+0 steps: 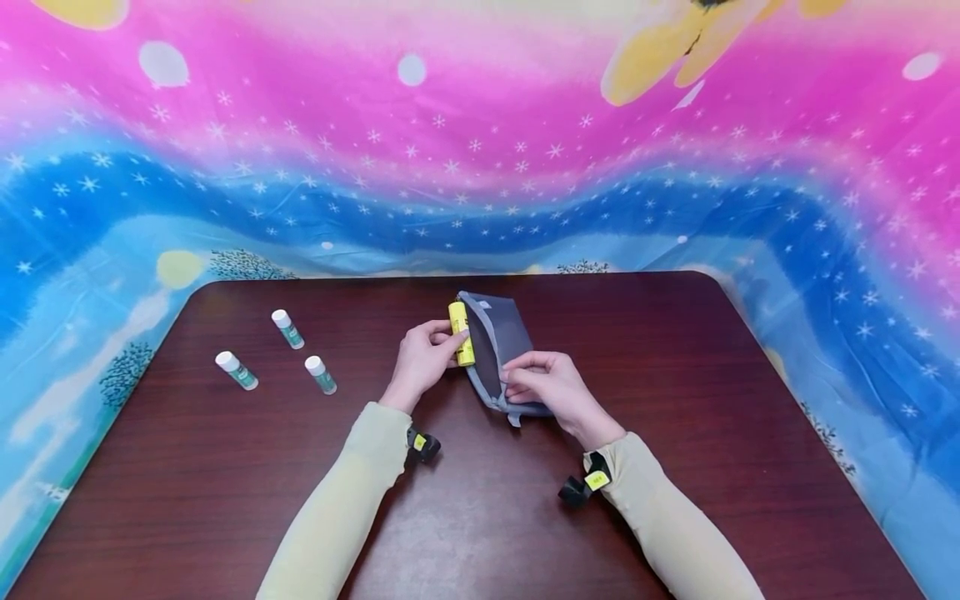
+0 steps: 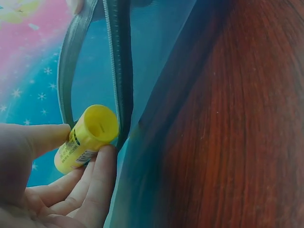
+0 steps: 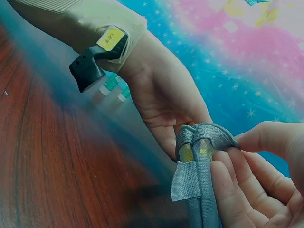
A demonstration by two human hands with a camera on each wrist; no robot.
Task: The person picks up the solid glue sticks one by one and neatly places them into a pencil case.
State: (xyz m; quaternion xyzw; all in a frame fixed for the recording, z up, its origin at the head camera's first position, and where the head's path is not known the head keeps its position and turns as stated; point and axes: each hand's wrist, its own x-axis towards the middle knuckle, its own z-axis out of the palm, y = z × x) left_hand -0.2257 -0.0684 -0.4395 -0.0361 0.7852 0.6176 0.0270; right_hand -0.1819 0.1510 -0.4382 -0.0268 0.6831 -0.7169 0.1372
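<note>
A yellow glue stick (image 1: 459, 335) is pinched between the thumb and fingers of my left hand (image 1: 423, 358). In the left wrist view the glue stick (image 2: 88, 137) tilts with its hollow round end toward the camera, beside the zipper edges. The grey zippered pouch (image 1: 517, 321) gapes open, its mouth facing left toward the glue stick. My right hand (image 1: 551, 383) pinches the near edge of that mouth between thumb and fingers. The right wrist view shows the pouch's zipper end with a fabric tab (image 3: 186, 182), and a bit of yellow between the edges.
Three small tubes with white caps and green labels lie at the left of the brown table (image 1: 450, 517): one tube (image 1: 288, 329) farther back, another tube (image 1: 237, 371) leftmost, a third tube (image 1: 321, 375) nearer my left hand. A patterned cloth (image 1: 480, 167) hangs behind the table.
</note>
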